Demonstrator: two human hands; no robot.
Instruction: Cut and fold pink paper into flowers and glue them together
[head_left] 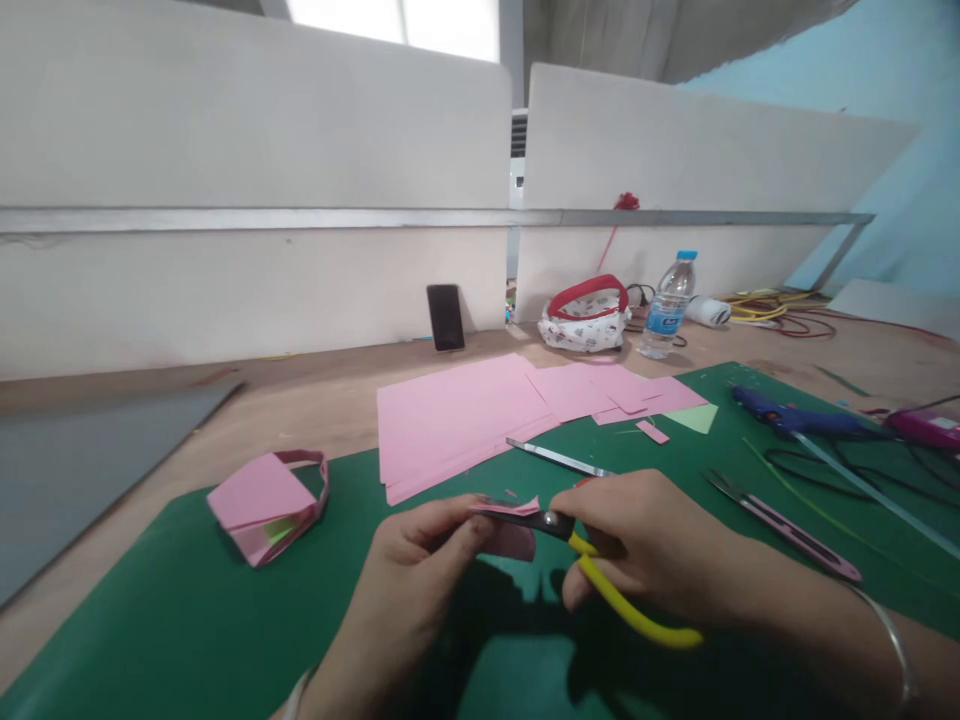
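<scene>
Head: pink paper piece (pixel 513 543), near side
Left hand (pixel 420 560): pinching that piece
Right hand (pixel 649 540): curled round yellow-handled scissors (pixel 556 523)

On the brown wooden tabletop (pixel 322 412), a flat grey board (pixel 90 460) lies toward the left edge; near the far edge stand, left to right, a black rectangular phone (pixel 446 318), a white cloth pouch with red rim (pixel 586 326) and a clear plastic bottle (pixel 666 310). A folded pink paper piece (pixel 262 495) lies at the far left corner of the flat green mat (pixel 247 620), flat pink paper sheets (pixel 457 410) across its far edge, black-and-yellow metal scissors (pixel 611 597) over its middle. Toward its right edge, a blue plastic glue gun (pixel 806 417) lies behind a slim pink-handled tool (pixel 795 535).
</scene>
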